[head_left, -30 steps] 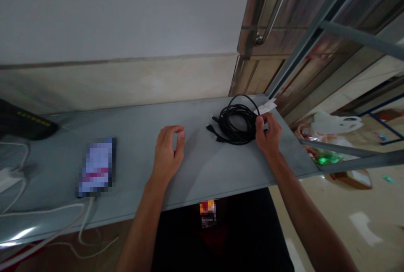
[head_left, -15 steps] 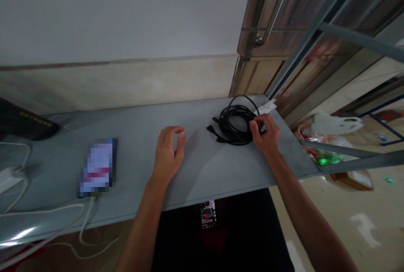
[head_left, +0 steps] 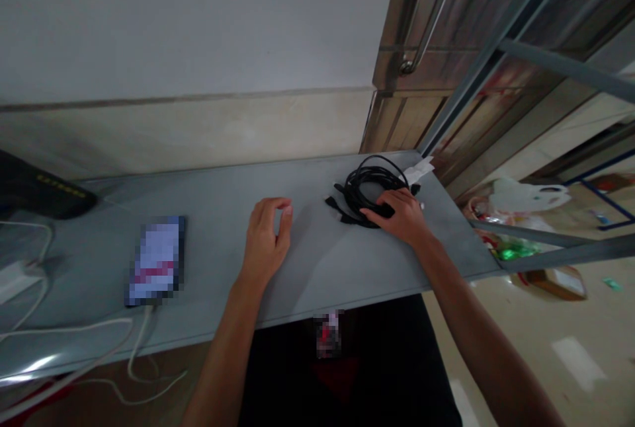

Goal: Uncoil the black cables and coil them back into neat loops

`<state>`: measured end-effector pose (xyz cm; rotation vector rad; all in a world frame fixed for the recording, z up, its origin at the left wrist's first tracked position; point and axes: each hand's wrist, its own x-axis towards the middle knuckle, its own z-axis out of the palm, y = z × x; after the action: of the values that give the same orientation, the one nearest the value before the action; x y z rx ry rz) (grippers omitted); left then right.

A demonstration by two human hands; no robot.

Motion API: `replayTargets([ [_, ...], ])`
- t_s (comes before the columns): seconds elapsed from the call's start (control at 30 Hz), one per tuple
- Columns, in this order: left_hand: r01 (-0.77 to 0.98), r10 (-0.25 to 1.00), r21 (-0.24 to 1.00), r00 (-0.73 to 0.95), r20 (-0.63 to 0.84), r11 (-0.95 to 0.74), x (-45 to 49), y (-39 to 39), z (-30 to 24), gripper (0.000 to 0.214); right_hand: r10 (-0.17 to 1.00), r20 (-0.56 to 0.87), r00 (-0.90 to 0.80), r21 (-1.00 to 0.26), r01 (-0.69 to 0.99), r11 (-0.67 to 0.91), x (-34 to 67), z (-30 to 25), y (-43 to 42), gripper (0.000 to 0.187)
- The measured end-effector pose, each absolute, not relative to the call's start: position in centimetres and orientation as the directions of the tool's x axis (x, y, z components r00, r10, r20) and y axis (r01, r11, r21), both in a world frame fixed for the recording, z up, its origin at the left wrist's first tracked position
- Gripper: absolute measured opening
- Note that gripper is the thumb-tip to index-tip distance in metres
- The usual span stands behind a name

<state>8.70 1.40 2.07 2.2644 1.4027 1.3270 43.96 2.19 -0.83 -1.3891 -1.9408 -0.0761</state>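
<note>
A coil of black cable lies toward the right end of the grey tabletop, with its connector ends pointing left. My right hand is on the near right part of the coil, thumb and fingers closing round the strands. Part of the loop is hidden beneath it. To the left of the coil, my left hand rests on the tabletop, apart from the cable. Its fingers are curved with a gap to the thumb, and nothing is held.
A phone with a white cord plugged in lies at the left. Behind it is a dark object with yellow lettering. White paper sits behind the coil. A metal frame rises at the right edge. A cardboard box is on the floor.
My right hand has moved left from the coil's right edge onto its near side, and the fingers now reach over the strands. My left hand has stayed put.
</note>
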Motion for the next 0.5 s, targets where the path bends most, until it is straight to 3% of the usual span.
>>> replayTargets([
  [0.33, 0.633, 0.796, 0.559, 0.155, 0.586, -0.535, 8.57, 1.64, 1.71, 0.027, 0.775, 0.624, -0.102, -0.361, 0.842, 0.402, 44.28, -1.59, 2.67, 0.051],
  [0.5, 0.623, 0.789, 0.562, 0.151, 0.596, -0.544, 8.58, 1.75, 1.59, 0.03, 0.784, 0.62, -0.028, -0.444, 0.812, 0.38, 44.32, -1.57, 2.59, 0.053],
])
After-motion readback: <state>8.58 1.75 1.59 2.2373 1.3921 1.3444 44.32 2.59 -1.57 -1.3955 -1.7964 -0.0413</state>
